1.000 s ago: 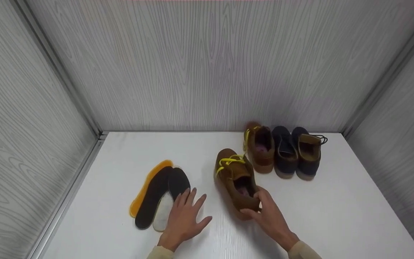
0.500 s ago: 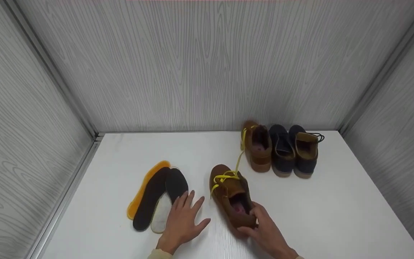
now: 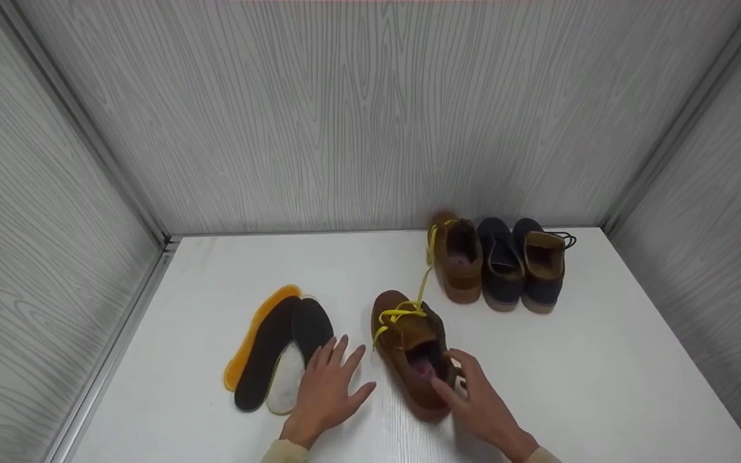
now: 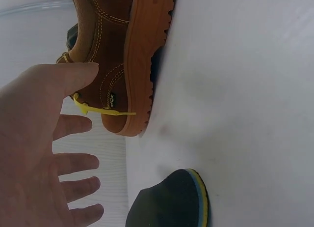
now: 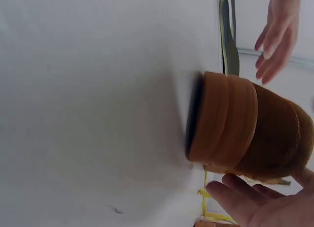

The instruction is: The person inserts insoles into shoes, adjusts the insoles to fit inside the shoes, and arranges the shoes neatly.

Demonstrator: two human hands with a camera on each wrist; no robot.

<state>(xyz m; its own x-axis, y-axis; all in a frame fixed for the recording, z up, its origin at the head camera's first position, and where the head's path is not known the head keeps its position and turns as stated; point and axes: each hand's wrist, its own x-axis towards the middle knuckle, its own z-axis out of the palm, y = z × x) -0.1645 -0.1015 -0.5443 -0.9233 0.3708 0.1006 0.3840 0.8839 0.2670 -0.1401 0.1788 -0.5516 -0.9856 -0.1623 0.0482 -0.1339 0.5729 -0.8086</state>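
Observation:
A brown shoe (image 3: 417, 331) with yellow laces stands on the white tabletop, toe pointing away. My right hand (image 3: 483, 405) is at its heel, thumb by the rim of the opening and fingers along the right side. In the right wrist view the fingers (image 5: 240, 197) are loosely extended beside the brown heel (image 5: 235, 124), with a gap visible. My left hand (image 3: 329, 392) is spread with straight fingers, holding nothing, between the shoe and the insoles. It partly hides a shorter dark insole (image 3: 311, 325). A long dark insole (image 3: 264, 360), an orange one (image 3: 238, 366) and a whitish one (image 3: 287, 382) lie beside it.
Behind, to the right, stand the matching brown shoe (image 3: 462, 276) and two dark blue shoes, the middle one (image 3: 502, 276) and the outer one (image 3: 544, 276) with a dark lace loop. Wood-grain panels (image 3: 370, 116) enclose the tabletop at the back and both sides.
The brown shoe came toward me, away from its mate, and now stands still. My right hand's grip on its heel has loosened, the thumb shifting to the rim. The left hand barely moved.

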